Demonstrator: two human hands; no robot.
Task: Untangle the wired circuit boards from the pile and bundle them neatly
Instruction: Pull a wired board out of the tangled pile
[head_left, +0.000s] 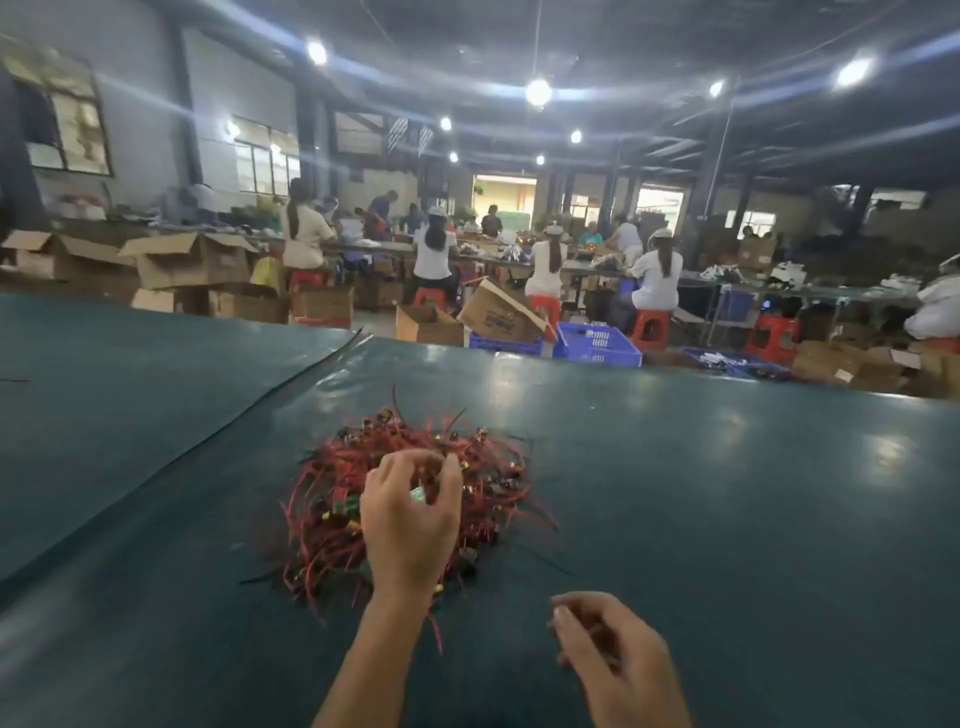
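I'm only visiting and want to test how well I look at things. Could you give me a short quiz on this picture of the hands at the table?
1. True or false: the left hand is over the pile of red wires, with its fingers curled into it.
2. Which colour is the table? A red, B dark green, C white.
3. Fill in: the right hand is ___ from the pile, nearer the person.

Key: 1 true; 2 B; 3 apart.
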